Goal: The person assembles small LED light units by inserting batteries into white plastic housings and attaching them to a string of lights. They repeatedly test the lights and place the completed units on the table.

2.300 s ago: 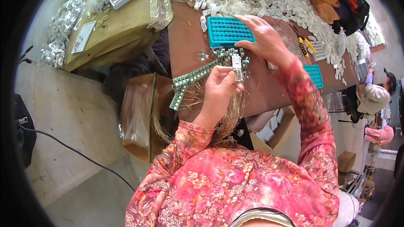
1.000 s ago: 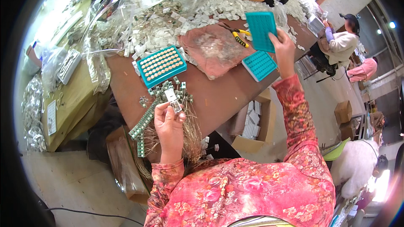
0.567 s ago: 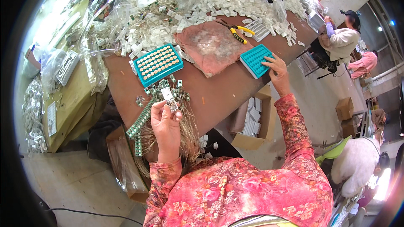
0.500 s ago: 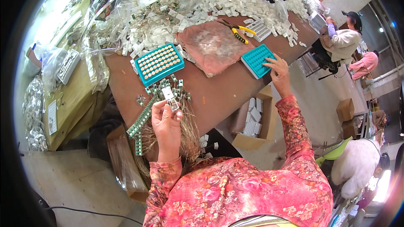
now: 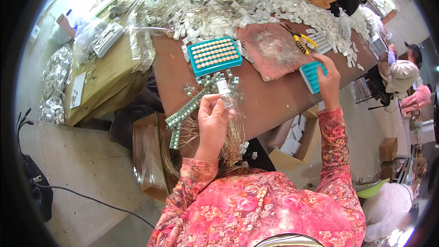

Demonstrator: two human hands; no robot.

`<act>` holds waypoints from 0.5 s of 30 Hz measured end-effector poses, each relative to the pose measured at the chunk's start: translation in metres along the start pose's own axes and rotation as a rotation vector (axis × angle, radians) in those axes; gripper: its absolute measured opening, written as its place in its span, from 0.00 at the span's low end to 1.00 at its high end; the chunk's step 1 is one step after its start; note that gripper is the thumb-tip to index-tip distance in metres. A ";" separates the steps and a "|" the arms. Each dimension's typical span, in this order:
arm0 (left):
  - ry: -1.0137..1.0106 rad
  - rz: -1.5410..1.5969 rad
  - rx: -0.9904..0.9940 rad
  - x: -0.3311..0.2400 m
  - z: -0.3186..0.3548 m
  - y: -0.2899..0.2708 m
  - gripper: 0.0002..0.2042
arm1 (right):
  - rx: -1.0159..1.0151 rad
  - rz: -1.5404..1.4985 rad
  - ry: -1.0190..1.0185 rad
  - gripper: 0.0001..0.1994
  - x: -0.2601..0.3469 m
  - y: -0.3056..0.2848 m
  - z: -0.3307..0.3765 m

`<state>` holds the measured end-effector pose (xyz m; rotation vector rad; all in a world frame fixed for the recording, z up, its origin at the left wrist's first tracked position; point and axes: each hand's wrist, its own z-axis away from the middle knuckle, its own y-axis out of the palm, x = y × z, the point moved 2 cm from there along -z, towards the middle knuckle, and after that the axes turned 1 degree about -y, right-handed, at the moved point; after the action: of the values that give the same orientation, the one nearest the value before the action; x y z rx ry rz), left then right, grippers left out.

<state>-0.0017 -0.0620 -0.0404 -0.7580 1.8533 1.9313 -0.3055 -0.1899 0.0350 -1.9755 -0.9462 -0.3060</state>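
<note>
My left hand (image 5: 214,120) pinches a small white plastic casing (image 5: 222,87) with a clear end, held up above the table's near edge. Below and behind it lie green circuit boards (image 5: 185,110) in strips, with loose thin wires hanging over the edge. My right hand (image 5: 329,80) is at the right side of a teal tray (image 5: 312,75) with rows of small pockets. Its thumb and forefinger are apart over the tray; anything tiny at the fingertips is too small to make out. Another teal tray (image 5: 215,69), filled with round copper-coloured discs, stands beyond my left hand.
A pink cloth pad (image 5: 270,52) lies mid-table, with yellow-handled pliers (image 5: 300,45) at its right. White casings (image 5: 274,7) are heaped along the far side. Cardboard boxes (image 5: 308,148) stand below the near edge. Another person (image 5: 402,71) sits at the far right.
The whole view has shifted, so the table appears farther right and higher. My right thumb and forefinger have moved toward the tray's upper right part. My left hand keeps its pinch on the casing.
</note>
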 end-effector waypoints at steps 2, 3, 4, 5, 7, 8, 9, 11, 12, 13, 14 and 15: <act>-0.001 0.010 -0.015 0.000 0.001 -0.001 0.06 | 0.132 -0.187 0.028 0.11 0.028 0.041 -0.023; -0.006 0.024 -0.028 0.000 0.001 -0.001 0.07 | 0.220 -0.279 -0.045 0.10 0.042 0.064 -0.035; -0.011 0.053 -0.033 0.000 0.001 -0.001 0.07 | 0.275 -0.212 -0.075 0.11 0.052 0.086 -0.046; -0.012 0.066 -0.035 -0.001 0.001 -0.001 0.07 | 0.318 -0.200 -0.205 0.11 0.062 0.109 -0.057; -0.028 0.076 -0.047 -0.002 0.002 -0.001 0.07 | 0.332 -0.060 -0.261 0.10 0.072 0.149 -0.078; -0.038 0.105 -0.046 -0.002 0.002 -0.001 0.07 | 0.318 -0.064 -0.284 0.09 0.073 0.162 -0.086; -0.049 0.115 -0.031 -0.002 0.001 0.000 0.07 | 0.311 -0.068 -0.298 0.09 0.074 0.174 -0.092; -0.041 0.125 -0.003 -0.003 0.001 0.000 0.07 | 0.330 -0.046 -0.248 0.06 0.071 0.191 -0.097; -0.038 0.139 0.005 -0.003 0.001 0.000 0.07 | 0.322 -0.061 -0.290 0.06 0.070 0.196 -0.097; -0.040 0.148 0.007 -0.002 0.001 0.000 0.07 | 0.334 -0.060 -0.287 0.06 0.068 0.199 -0.097; -0.034 0.154 0.010 -0.002 0.001 -0.001 0.07 | 0.355 -0.059 -0.275 0.06 0.065 0.202 -0.095; -0.028 0.160 0.013 -0.002 0.000 -0.001 0.07 | 0.341 -0.067 -0.287 0.06 0.063 0.204 -0.096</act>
<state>0.0005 -0.0614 -0.0401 -0.5910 1.9608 2.0134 -0.1017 -0.2981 -0.0030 -1.7003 -1.1634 0.1033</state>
